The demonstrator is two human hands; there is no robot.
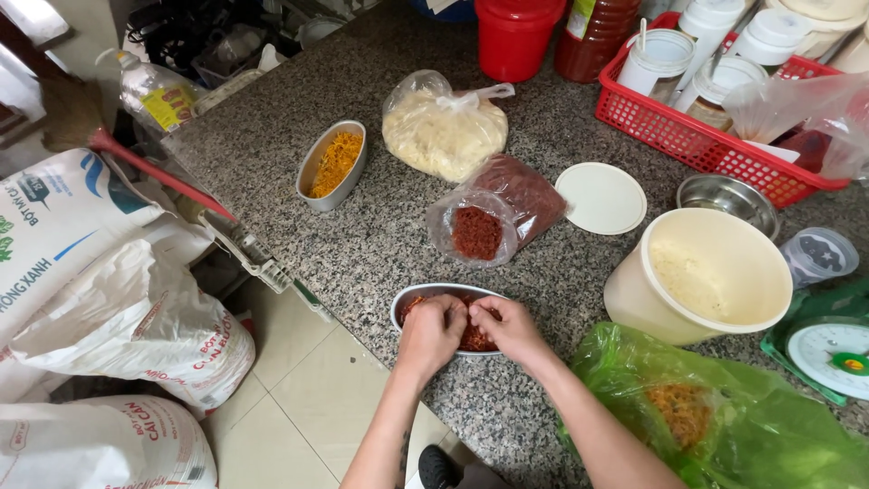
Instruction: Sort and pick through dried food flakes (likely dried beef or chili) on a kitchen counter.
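Both hands were in the oval metal tin (425,294) at the near edge of the granite counter (380,235). Left hand (431,332) and right hand (510,328) sat side by side, fingers curled down onto the red shredded filling (474,339) inside; couldn't tell whether they pinched any of it. Second oval tin (331,165) with orange shreds sat farther back, well apart. Open plastic bag of red shreds (477,232) lay just behind the near tin, bag of pale shreds (443,132) behind that. Cream bucket (701,276) stood to the right, its round lid (601,198) flat beside it. Green bag (724,426) lay near the right forearm.
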